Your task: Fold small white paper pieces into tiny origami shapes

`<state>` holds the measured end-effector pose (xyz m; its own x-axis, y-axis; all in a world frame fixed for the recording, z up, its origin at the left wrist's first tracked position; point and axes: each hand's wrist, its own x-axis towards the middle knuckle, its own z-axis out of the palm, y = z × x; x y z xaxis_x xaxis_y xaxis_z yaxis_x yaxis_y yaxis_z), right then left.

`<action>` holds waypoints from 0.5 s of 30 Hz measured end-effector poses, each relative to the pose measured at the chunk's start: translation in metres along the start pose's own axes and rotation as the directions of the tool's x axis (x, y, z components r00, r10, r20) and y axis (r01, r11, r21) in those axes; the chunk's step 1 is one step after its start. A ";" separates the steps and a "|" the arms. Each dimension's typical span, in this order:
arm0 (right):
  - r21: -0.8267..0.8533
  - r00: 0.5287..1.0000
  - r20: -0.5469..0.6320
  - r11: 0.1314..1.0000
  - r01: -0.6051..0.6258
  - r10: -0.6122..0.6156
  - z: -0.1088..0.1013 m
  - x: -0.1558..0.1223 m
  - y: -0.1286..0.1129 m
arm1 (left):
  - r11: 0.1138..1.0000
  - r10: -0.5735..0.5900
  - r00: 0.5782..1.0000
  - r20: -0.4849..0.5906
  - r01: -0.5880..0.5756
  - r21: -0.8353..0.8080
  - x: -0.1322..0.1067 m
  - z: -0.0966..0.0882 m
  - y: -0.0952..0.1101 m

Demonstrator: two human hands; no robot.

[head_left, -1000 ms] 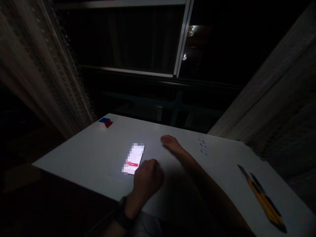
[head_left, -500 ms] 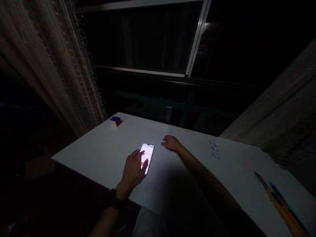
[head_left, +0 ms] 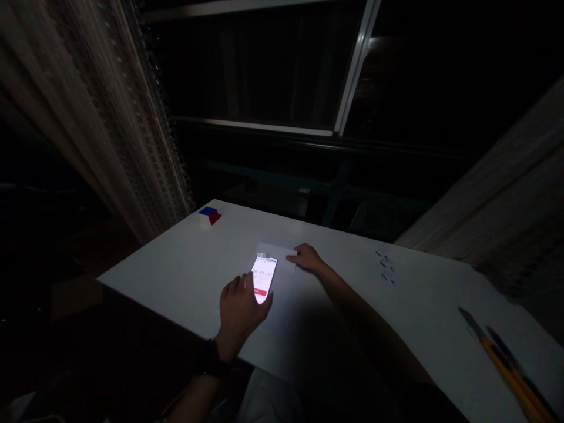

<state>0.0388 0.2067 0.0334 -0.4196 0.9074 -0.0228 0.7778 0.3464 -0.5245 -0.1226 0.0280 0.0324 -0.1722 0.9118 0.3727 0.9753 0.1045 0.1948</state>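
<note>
A lit smartphone (head_left: pixel 265 276) lies at a slant on the white table, its screen showing a timer and a red button. My left hand (head_left: pixel 241 308) grips the phone's lower end, with the thumb along the right side and the fingers at the left. A dark band circles that wrist. My right hand (head_left: pixel 307 258) pinches the right edge of a thin white sheet of paper (head_left: pixel 282 251) just beyond the phone. Part of the sheet is hard to make out against the table in the dim light.
Toward the far left corner of the white table (head_left: pixel 176 264) sits a blue, red and white block (head_left: pixel 208 215). Small dark-marked pieces (head_left: pixel 386 267) lie to the right. An orange-handled cutter (head_left: pixel 502 358) rests near the right edge, beside another dark, slim item. Curtains (head_left: pixel 101 117) hang at both sides.
My left hand has shifted from over the screen to the phone's lower end, uncovering the timer. My right hand now pinches the paper, whose far edge has become visible.
</note>
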 end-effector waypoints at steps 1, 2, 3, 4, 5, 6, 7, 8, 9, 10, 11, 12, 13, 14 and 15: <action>0.002 1.000 -0.015 1.000 -0.005 0.005 0.000 0.000 0.001 | 1.000 -0.008 1.000 0.010 0.008 0.000 0.000 -0.001 0.001; 0.015 1.000 -0.026 1.000 -0.008 0.008 0.000 -0.001 0.002 | 1.000 -0.016 1.000 0.020 0.016 0.000 -0.001 -0.002 0.001; 0.044 0.999 -0.033 0.999 -0.010 0.011 0.000 0.000 0.003 | 1.000 -0.023 0.999 0.026 0.023 0.000 -0.001 -0.003 0.001; 0.088 0.999 -0.034 0.996 -0.009 0.013 -0.001 0.000 0.005 | 1.000 -0.028 0.999 0.026 0.028 0.001 -0.001 -0.003 0.001; 0.147 0.999 -0.032 0.989 -0.008 0.013 -0.003 0.000 0.007 | 1.000 -0.031 0.999 0.022 0.031 0.003 -0.002 -0.003 0.001; 0.222 0.999 -0.030 0.975 -0.009 0.016 -0.004 0.000 0.010 | 0.999 -0.033 0.999 0.012 0.032 0.003 -0.002 -0.003 0.000; 0.304 0.999 -0.028 0.953 -0.011 0.020 -0.006 0.000 0.013 | 1.000 -0.030 1.000 -0.001 0.030 0.002 -0.003 -0.002 0.000; 0.387 0.999 -0.033 0.922 -0.018 0.034 -0.008 -0.001 0.016 | 1.000 -0.025 1.000 -0.017 0.025 -0.003 -0.003 -0.001 -0.001; 0.461 0.998 -0.042 0.887 -0.022 0.047 -0.009 -0.002 0.020 | 1.000 -0.018 0.999 -0.031 0.018 -0.008 -0.004 0.000 -0.002; 0.526 0.996 -0.058 0.850 -0.027 0.067 -0.010 -0.004 0.023 | 1.000 -0.012 0.999 -0.041 0.012 -0.013 -0.004 0.000 -0.002; 0.582 0.993 -0.078 0.813 -0.025 0.087 -0.010 -0.006 0.026 | 1.000 -0.006 0.999 -0.046 0.006 -0.017 -0.004 0.001 -0.003; 0.624 0.988 -0.106 0.781 -0.024 0.115 -0.010 -0.008 0.029 | 1.000 -0.002 0.999 -0.048 0.001 -0.020 -0.005 0.001 -0.003; 0.659 0.978 -0.145 0.752 -0.020 0.153 -0.010 -0.010 0.032 | 1.000 0.001 0.999 -0.047 -0.002 -0.022 -0.005 0.002 -0.003; 0.691 0.967 -0.177 0.723 -0.009 0.181 -0.010 -0.012 0.036 | 1.000 0.004 0.999 -0.046 -0.005 -0.024 -0.005 0.002 -0.003; 0.709 0.950 -0.222 0.706 0.004 0.218 -0.010 -0.014 0.039 | 1.000 0.007 0.999 -0.044 -0.009 -0.026 -0.005 0.002 -0.003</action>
<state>0.0797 0.2103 0.0217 -0.1249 0.9907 0.0530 0.2156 0.0793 -0.9733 -0.1247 0.0237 0.0283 -0.1709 0.8941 0.4139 0.9728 0.0865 0.2149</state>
